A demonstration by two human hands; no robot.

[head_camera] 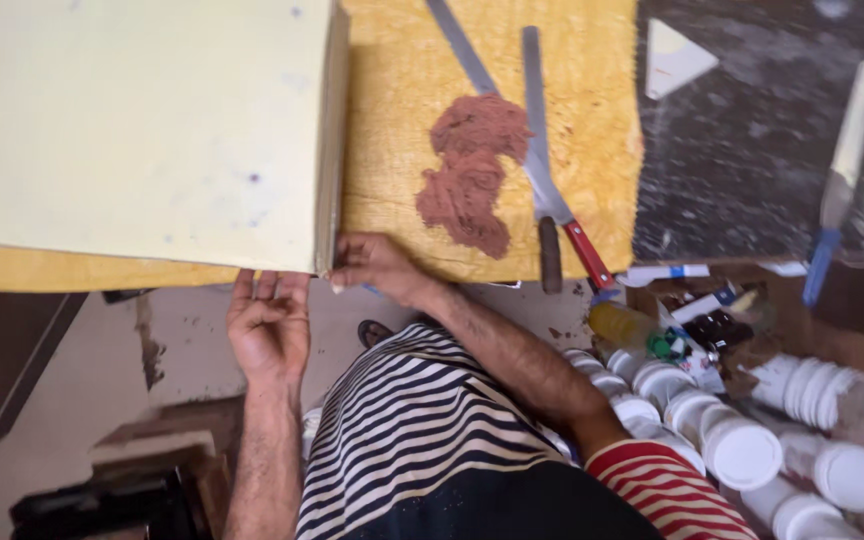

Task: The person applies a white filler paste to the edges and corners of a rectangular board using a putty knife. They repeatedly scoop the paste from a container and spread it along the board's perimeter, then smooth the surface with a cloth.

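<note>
Striped shirt fabric (pixel 422 420) lay nearest the lens. Left hand (pixel 270 325), palm up with fingers loosely curled, cupped the near edge of a pale yellow rectangular board (pixel 142 130); right hand (pixel 377 265) pinched its corner. Beyond, on the ochre worktop (pixel 402 90), reddish-brown putty (pixel 472 170) touched two long metal spatulas (pixel 537 130). White-lidded jars (pixel 742 450) stood rightward.
</note>
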